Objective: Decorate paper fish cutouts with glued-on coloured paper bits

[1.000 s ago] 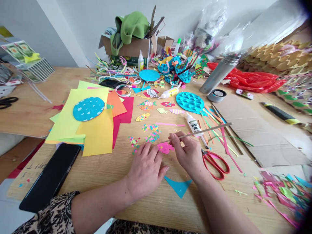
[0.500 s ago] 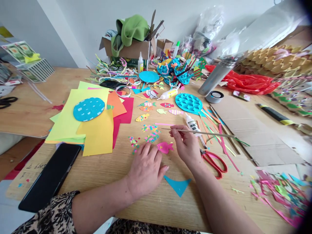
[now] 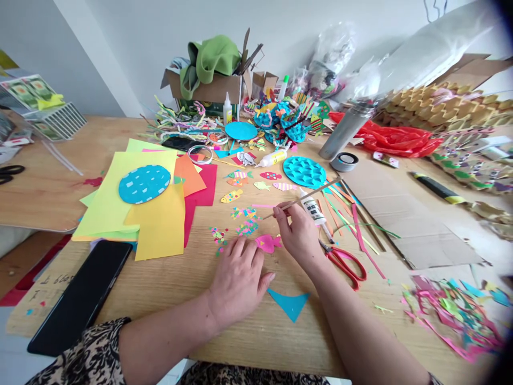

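Note:
Pinched between the fingers of my right hand [image 3: 298,230] is a thin wooden stick [image 3: 308,194]. Its tip points left toward small loose paper bits, and its far end slants up to the right. My left hand [image 3: 240,272] lies palm down on the table, thumb apart. Its fingertips reach the left end of a pink paper fish [image 3: 266,244]; whether they press on it I cannot tell. Just beyond are tiny multicoloured paper bits [image 3: 247,228] and round paper dots [image 3: 218,235]. Farther back, several decorated paper fish [image 3: 231,196] lie in rows.
Red-handled scissors [image 3: 347,266] and a glue bottle [image 3: 313,208] lie by my right hand. A blue paper scrap [image 3: 290,303] is in front. Coloured sheets [image 3: 160,224] and a black phone [image 3: 82,297] are left. Cardboard [image 3: 409,224], paper strips and a steel flask [image 3: 347,131] stand or lie right.
The stick's rear end has swung up and away from me, while its tip has dipped slightly. My left hand stays in place. The whole view has shifted a little.

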### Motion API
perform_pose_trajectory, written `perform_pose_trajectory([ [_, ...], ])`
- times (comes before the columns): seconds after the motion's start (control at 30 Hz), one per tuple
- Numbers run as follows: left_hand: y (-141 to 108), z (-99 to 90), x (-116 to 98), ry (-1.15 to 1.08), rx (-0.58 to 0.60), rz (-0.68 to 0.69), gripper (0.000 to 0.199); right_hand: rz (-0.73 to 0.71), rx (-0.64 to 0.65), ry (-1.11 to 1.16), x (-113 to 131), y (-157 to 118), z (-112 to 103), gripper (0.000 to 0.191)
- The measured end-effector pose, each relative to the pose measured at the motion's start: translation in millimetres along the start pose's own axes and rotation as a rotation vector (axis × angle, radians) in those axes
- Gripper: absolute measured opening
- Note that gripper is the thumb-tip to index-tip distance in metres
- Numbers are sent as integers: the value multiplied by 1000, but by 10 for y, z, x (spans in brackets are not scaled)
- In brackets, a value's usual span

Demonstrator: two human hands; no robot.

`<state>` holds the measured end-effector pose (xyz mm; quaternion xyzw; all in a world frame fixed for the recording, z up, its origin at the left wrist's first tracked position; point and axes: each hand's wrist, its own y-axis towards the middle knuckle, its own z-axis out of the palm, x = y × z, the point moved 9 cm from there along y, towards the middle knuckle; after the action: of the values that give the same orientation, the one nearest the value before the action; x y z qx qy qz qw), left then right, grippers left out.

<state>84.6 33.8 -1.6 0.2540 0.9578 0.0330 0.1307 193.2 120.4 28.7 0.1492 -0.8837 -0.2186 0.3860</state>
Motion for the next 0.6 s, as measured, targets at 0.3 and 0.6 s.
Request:
perform_pose_trajectory([
  [0.3,9,-13,-2,3,-5,-1,37,0,-29,-25,-12,63,18,21],
  [0.6,-5,1,-1,15,-2,-7,36,-65,27,-45,0,36,143,19],
])
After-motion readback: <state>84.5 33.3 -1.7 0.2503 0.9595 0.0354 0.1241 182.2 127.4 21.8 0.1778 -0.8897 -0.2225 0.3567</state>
